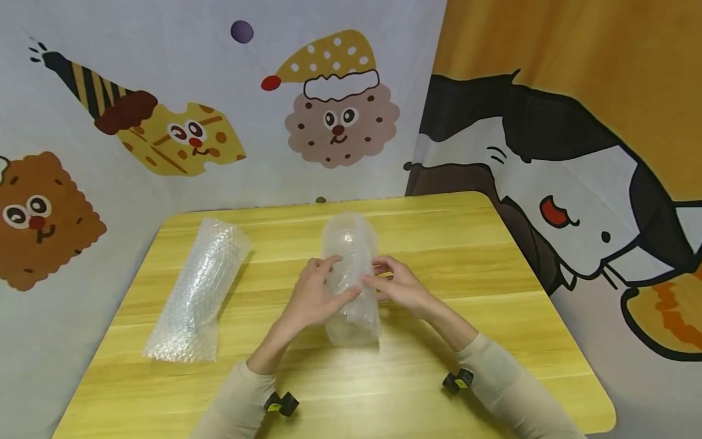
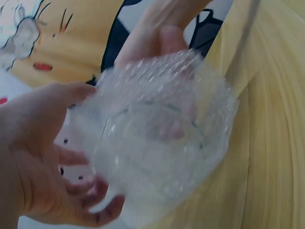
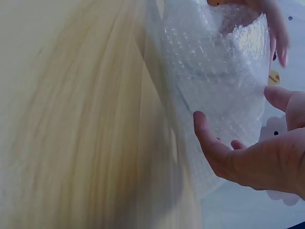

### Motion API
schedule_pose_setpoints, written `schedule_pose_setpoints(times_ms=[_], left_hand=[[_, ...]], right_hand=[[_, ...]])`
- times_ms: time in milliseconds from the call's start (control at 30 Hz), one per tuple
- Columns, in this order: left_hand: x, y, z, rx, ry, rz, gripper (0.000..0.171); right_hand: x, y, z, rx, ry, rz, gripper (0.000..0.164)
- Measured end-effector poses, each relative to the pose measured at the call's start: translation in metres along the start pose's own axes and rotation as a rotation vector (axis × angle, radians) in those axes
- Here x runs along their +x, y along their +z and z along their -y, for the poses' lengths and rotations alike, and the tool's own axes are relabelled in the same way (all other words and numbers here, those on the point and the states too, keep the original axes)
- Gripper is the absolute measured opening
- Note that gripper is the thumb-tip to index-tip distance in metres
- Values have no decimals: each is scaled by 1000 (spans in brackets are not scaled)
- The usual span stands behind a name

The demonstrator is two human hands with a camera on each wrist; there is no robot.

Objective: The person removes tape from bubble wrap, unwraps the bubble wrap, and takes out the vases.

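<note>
A roll of clear bubble wrap [image 1: 351, 244] lies lengthwise at the middle of the table. In the left wrist view its end faces the camera, and a round rim shows faintly through the bubble wrap [image 2: 152, 152]; what that rim belongs to I cannot tell. My left hand [image 1: 315, 296] holds the roll from the left, thumb across its top and fingers curved along its side. On the opposite side my right hand [image 1: 403, 286] cups it, the thumb at the wrap's edge. Fingers of the right hand [image 3: 262, 157] curve around the wrap's side in the right wrist view.
Another bubble-wrapped bundle [image 1: 200, 292] lies slanted on the left part of the wooden table [image 1: 450, 244]. Cartoon-printed cloth [image 1: 208, 73] hangs behind the table and along its sides. A small black device [image 1: 282, 403] is worn at each wrist.
</note>
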State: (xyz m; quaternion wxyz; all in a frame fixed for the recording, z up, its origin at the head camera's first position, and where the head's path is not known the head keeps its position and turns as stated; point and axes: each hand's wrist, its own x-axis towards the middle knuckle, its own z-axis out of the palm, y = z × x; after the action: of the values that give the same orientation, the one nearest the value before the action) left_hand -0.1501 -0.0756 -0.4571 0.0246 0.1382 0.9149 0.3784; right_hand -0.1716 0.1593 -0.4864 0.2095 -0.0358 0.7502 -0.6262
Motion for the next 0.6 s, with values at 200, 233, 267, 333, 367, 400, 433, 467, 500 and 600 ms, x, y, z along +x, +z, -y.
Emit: schedule_pose_setpoints(times_ms=[200, 233, 267, 333, 367, 400, 433, 467, 500, 600], left_hand=[[-1, -11, 26, -309, -86, 19, 66], [-1, -11, 31, -334, -119, 30, 69], [-1, -11, 36, -355, -152, 43, 74], [-1, -10, 43, -414, -215, 85, 84], [-1, -9, 47, -450, -240, 112, 88], [0, -8, 49, -495, -257, 140, 91], [0, -7, 52, -538, -270, 168, 91], [1, -6, 54, -581, -273, 196, 91], [1, -5, 55, -623, -272, 225, 90], [3, -1, 58, -704, -254, 285, 84]], right_hand=[[0, -3, -1, 78, 33, 29, 75], [-1, -4, -1, 82, 36, 32, 75], [-1, -4, 0, 83, 39, 33, 74], [-1, -3, -1, 83, 43, 35, 74], [0, -3, -1, 84, 45, 36, 74], [0, -3, -1, 87, 46, 36, 74], [0, -3, -1, 92, 50, 36, 73], [-1, -3, -1, 97, 54, 36, 73], [-1, -2, -1, 103, 58, 36, 73], [-1, -2, -2, 119, 62, 40, 73]])
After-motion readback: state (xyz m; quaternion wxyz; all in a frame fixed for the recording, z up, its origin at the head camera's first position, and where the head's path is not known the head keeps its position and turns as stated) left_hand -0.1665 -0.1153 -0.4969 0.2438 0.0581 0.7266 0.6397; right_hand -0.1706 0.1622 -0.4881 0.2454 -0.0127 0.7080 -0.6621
